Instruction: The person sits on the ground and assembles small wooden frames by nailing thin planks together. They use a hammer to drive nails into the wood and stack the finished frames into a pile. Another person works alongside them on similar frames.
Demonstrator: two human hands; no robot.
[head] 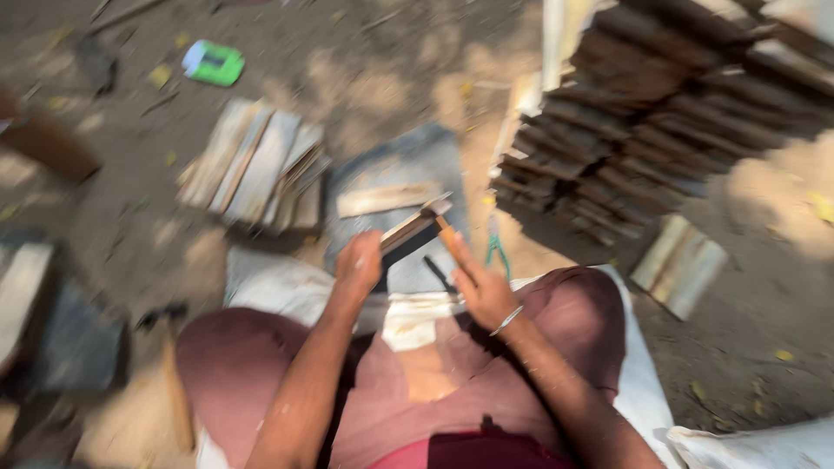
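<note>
Wooden strip [415,227] | left hand [359,265] grip clenched on it | right hand [482,291] fingers pinching its end

Bare ground [391,78] ahead is open; stacked slats [256,165] (left) and woodpile [660,104] flank it.

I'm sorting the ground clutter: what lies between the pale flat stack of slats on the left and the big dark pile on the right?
In the head view, a grey slab with one pale wood strip lying on it sits between the pale stack and dark pile.
</note>
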